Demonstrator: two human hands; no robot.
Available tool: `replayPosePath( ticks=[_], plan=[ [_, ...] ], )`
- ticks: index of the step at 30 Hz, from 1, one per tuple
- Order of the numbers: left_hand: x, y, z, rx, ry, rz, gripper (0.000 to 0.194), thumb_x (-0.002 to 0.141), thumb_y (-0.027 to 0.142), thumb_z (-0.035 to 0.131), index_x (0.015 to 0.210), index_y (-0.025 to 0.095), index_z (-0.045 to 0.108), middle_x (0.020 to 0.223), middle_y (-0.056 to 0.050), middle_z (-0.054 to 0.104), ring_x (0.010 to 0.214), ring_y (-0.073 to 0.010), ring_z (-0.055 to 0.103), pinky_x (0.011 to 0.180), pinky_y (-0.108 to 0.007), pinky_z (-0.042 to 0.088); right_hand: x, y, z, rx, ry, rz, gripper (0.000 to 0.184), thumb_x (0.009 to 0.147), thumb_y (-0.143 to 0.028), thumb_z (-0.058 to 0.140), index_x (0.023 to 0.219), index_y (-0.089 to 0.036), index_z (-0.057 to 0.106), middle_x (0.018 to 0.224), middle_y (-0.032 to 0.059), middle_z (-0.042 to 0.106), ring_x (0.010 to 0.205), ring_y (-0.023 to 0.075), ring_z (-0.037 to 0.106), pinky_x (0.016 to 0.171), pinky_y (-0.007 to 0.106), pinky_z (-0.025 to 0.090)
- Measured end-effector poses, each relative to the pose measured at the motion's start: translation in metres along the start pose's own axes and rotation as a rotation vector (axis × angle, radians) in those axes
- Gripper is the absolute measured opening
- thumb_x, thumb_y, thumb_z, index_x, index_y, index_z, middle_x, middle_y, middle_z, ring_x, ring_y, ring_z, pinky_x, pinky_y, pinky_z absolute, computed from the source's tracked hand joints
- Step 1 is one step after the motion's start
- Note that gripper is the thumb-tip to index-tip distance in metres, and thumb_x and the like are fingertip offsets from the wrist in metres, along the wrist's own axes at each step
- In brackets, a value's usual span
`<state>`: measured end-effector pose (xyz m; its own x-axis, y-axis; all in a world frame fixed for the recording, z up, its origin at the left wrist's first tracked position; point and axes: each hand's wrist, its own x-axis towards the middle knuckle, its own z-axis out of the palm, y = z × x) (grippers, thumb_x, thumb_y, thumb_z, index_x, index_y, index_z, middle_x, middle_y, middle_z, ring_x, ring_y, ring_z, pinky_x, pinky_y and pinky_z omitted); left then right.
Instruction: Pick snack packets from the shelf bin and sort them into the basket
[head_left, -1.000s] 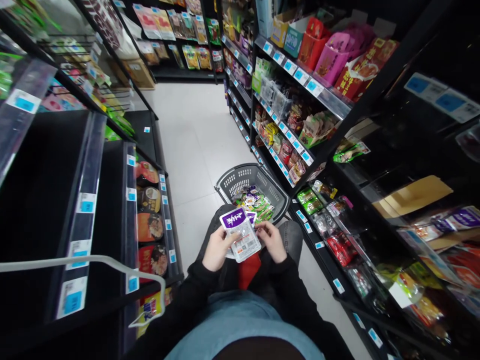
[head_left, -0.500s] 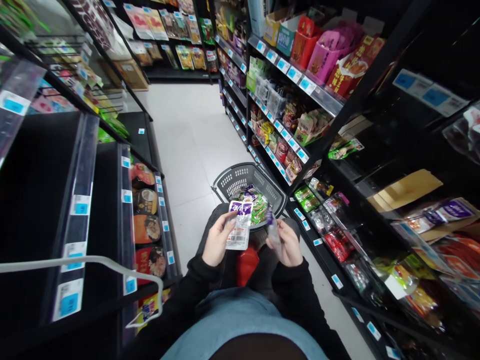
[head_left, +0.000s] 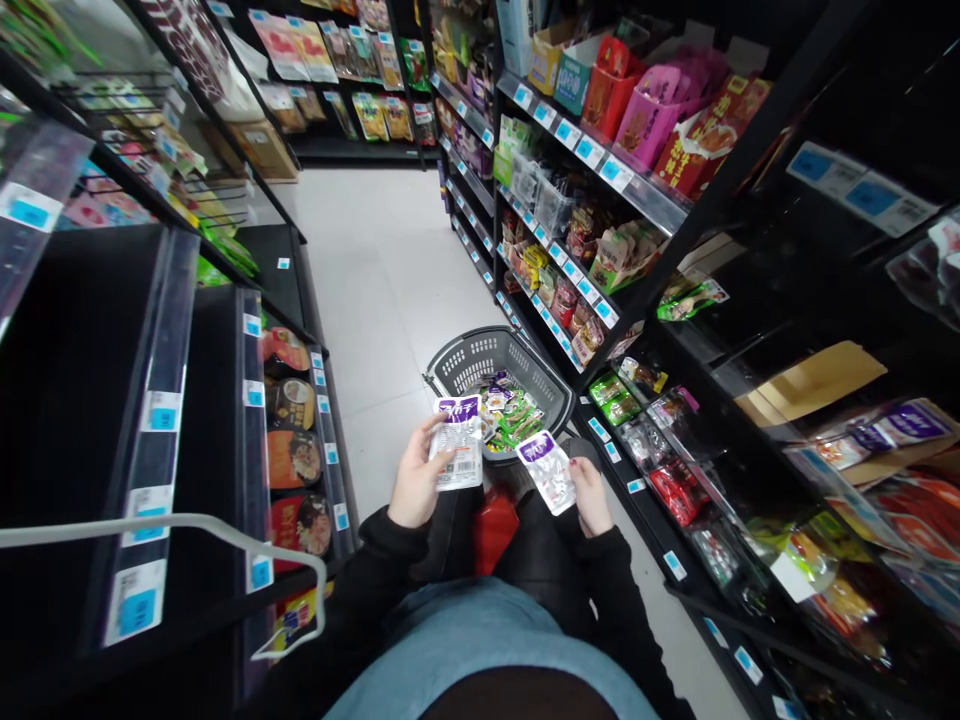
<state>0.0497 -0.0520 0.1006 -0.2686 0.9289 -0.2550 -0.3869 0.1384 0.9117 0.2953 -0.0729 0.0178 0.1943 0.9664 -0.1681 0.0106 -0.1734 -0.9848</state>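
Note:
My left hand (head_left: 420, 478) pinches a white and purple snack packet (head_left: 459, 445), its printed back with a barcode facing up. In my right hand (head_left: 592, 496) is a second, similar snack packet (head_left: 547, 472), gripped by its right edge and tilted. The two packets are apart, over my lap. Just beyond them a grey shopping basket (head_left: 491, 345) with slotted walls stands on the floor. Inside lie several small green and purple packets (head_left: 517, 412).
Shelves with price tags and boxed snacks (head_left: 652, 115) rise on the right; lower bins there hold red packets (head_left: 675, 490). Shelving on the left holds round food tubs (head_left: 291, 403), with a pale wire hook (head_left: 225, 530) jutting out. A tiled floor (head_left: 360, 270) runs ahead. Something red (head_left: 495, 525) is between my legs.
My hands have moved apart. The left packet shifted left, and the right packet turned from edge-on to show its face. More of the basket's contents shows between them.

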Motion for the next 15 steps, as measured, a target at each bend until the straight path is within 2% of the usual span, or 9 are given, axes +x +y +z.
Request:
replayPosePath(
  ticks=[3, 5, 8, 11, 13, 15],
  plan=[
    [0.007, 0.003, -0.009, -0.045, 0.051, -0.011, 0.081, 0.050, 0.021, 0.079, 0.123, 0.021, 0.045, 0.093, -0.004, 0.066, 0.083, -0.0204, 0.064, 0.069, -0.029, 0.051, 0.005, 0.029, -0.011, -0.259, 0.089, 0.049, 0.028, 0.075, -0.046, 0.054, 0.071, -0.018, 0.051, 0.061, 0.0005, 0.056, 0.057, 0.0185, 0.054, 0.054, 0.025, 0.041],
    [0.011, 0.005, -0.015, -0.061, 0.096, -0.045, 0.092, 0.048, 0.020, 0.081, 0.130, 0.022, 0.037, 0.089, -0.004, 0.067, 0.076, -0.0203, 0.065, 0.066, -0.031, 0.052, 0.016, 0.034, -0.003, -0.411, 0.100, 0.107, 0.016, 0.077, -0.034, 0.051, 0.072, -0.018, 0.052, 0.064, 0.0022, 0.060, 0.063, 0.0203, 0.058, 0.059, 0.027, 0.044],
    [0.014, 0.008, -0.019, -0.081, 0.149, -0.079, 0.090, 0.046, 0.020, 0.082, 0.126, 0.018, 0.040, 0.086, -0.006, 0.069, 0.075, -0.0213, 0.066, 0.069, -0.035, 0.053, 0.053, 0.020, 0.030, -0.633, 0.096, 0.177, 0.008, 0.081, -0.020, 0.047, 0.078, -0.018, 0.054, 0.080, 0.0058, 0.065, 0.079, 0.0223, 0.062, 0.072, 0.029, 0.047],
    [0.012, 0.011, -0.017, -0.112, 0.144, -0.092, 0.076, 0.043, 0.022, 0.084, 0.110, 0.013, 0.050, 0.083, -0.007, 0.070, 0.080, -0.0252, 0.067, 0.074, -0.038, 0.054, 0.101, -0.004, 0.067, -0.699, 0.106, 0.181, 0.015, 0.088, -0.022, 0.045, 0.091, -0.013, 0.056, 0.095, 0.0140, 0.063, 0.092, 0.0267, 0.060, 0.080, 0.033, 0.046],
    [0.009, 0.011, -0.017, -0.124, 0.138, -0.104, 0.068, 0.041, 0.023, 0.085, 0.100, 0.012, 0.053, 0.078, -0.006, 0.069, 0.082, -0.0271, 0.067, 0.075, -0.039, 0.054, 0.122, -0.016, 0.082, -0.730, 0.121, 0.160, 0.020, 0.090, -0.024, 0.046, 0.100, -0.010, 0.056, 0.109, 0.0205, 0.057, 0.103, 0.0302, 0.056, 0.086, 0.037, 0.044],
    [0.007, 0.006, -0.019, -0.113, 0.143, -0.115, 0.066, 0.041, 0.025, 0.085, 0.097, 0.012, 0.053, 0.074, -0.005, 0.069, 0.079, -0.0273, 0.068, 0.075, -0.041, 0.054, 0.126, -0.022, 0.088, -0.746, 0.080, 0.124, 0.020, 0.089, -0.025, 0.049, 0.100, -0.010, 0.057, 0.112, 0.0200, 0.056, 0.106, 0.0304, 0.054, 0.089, 0.037, 0.042]
  ],
)
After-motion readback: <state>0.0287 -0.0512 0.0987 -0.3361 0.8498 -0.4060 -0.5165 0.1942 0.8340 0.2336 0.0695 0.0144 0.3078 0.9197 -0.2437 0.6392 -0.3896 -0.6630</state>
